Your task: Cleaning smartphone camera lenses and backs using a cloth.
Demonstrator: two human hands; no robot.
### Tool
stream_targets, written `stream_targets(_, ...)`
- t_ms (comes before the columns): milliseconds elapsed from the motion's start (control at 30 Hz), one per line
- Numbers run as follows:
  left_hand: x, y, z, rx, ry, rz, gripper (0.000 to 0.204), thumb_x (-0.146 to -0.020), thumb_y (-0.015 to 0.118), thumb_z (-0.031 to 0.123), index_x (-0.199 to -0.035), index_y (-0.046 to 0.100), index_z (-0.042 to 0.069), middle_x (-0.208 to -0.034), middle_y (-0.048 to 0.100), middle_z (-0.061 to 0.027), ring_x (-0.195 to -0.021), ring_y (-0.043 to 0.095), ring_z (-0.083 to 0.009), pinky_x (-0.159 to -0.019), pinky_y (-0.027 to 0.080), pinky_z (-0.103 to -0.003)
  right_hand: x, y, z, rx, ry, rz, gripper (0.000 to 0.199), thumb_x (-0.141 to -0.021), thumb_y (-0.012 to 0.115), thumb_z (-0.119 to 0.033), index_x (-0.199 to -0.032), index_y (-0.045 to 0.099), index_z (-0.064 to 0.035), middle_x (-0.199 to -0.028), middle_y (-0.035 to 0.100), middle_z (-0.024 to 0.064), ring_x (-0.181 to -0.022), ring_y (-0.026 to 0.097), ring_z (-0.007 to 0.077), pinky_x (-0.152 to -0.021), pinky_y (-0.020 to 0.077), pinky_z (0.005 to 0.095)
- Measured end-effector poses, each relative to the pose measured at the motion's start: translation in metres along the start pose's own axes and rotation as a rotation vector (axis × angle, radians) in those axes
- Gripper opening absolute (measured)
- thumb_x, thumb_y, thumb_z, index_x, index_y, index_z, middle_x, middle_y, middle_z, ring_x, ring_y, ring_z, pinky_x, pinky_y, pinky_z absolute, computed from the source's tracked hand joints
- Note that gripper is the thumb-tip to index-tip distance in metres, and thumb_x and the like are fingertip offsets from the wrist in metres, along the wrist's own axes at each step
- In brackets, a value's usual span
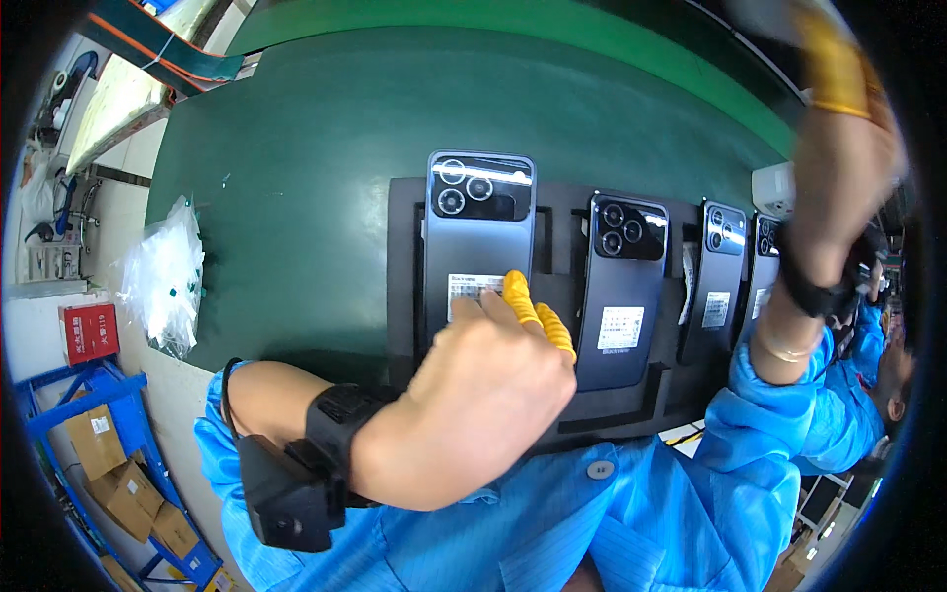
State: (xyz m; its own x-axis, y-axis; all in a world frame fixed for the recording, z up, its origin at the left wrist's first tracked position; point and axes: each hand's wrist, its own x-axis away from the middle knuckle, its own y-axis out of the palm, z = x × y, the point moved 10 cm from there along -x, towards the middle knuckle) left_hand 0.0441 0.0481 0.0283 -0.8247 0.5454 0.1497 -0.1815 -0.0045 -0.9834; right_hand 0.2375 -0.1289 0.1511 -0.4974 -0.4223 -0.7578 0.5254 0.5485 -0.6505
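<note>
My left hand lies over the lower part of the leftmost smartphone, fingers curled in against its white label. Two of its fingertips wear yellow ribbed finger cots. Anything pinched between them is hidden, as is the phone's lower end. This phone is dark blue-grey, back side up, its top reaching past the black foam tray's far edge. My right hand is raised at the far right, smeared by motion, also with yellow on its fingers. A blurred pale shape shows beside its fingertips; I cannot tell what it is.
Three more phones, among them a near one and a farther one, stand in tray slots. Crumpled clear plastic lies at the green table's left edge. A blue rack holds cartons. Another person in blue is at right.
</note>
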Motion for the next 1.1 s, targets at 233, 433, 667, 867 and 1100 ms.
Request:
stream_targets(233, -0.006, 0.008, 0.006, -0.124, -0.022, 0.054, 0.037, -0.072, 0.06, 0.017, -0.101, 0.067, -0.005, -0.094, 0.064, -0.0378, -0.066, 0.066, -0.0293, -0.041, 0.047, -0.028, 0.037, 0.141, -0.233, -0.645, -0.588, -0.241, 0.008, -0.071, 0.068, -0.011, -0.077, 0.064, -0.0092, -0.071, 0.062, 0.0042, -0.068, 0.062, 0.0232, -0.08, 0.0498, 0.0386)
stream_targets(433, -0.005, 0.011, 0.008, -0.198, -0.005, 0.042, 0.035, -0.072, 0.061, 0.017, -0.1, 0.07, -0.002, -0.087, 0.066, -0.0345, -0.065, 0.066, -0.0313, -0.041, 0.04, -0.026, 0.047, 0.138, -0.244, -0.756, -0.693, -0.358, 0.014, -0.067, 0.063, -0.013, -0.079, 0.065, -0.0051, -0.074, 0.064, 0.0069, -0.07, 0.063, 0.0212, -0.096, 0.0474, 0.042)
stream_targets(667, 0.0, 0.001, 0.005, -0.151, -0.014, 0.054, 0.036, -0.072, 0.061, 0.017, -0.101, 0.069, -0.002, -0.086, 0.066, -0.0346, -0.061, 0.064, -0.0294, -0.04, 0.042, -0.026, 0.045, 0.128, -0.254, -0.827, -0.824, -0.386, 0.029, -0.07, 0.062, -0.016, -0.095, 0.07, -0.0057, -0.089, 0.07, 0.0054, -0.078, 0.066, 0.017, -0.103, 0.0433, 0.0448)
stream_targets(867, -0.007, 0.009, 0.008, -0.159, 0.053, 0.03, 0.037, -0.071, 0.061, 0.017, -0.101, 0.069, -0.003, -0.082, 0.066, -0.0335, -0.057, 0.062, -0.0271, -0.042, 0.045, -0.027, 0.04, 0.148, -0.235, -0.773, -0.712, -0.457, 0.025, -0.075, 0.06, -0.009, -0.099, 0.068, -0.0068, -0.095, 0.069, 0.0074, -0.089, 0.066, 0.0208, -0.103, 0.0423, 0.046)
stream_targets(1100, -0.009, 0.007, 0.003, -0.024, 0.074, 0.004, 0.038, -0.07, 0.061, 0.017, -0.102, 0.069, -0.003, -0.074, 0.067, -0.0283, -0.055, 0.061, -0.0264, -0.042, 0.044, -0.027, 0.055, 0.135, -0.24, -0.834, -0.752, -0.508, 0.024, -0.073, 0.062, -0.012, -0.095, 0.069, -0.0059, -0.097, 0.07, 0.0043, -0.083, 0.066, 0.0172, -0.103, 0.0426, 0.0452)
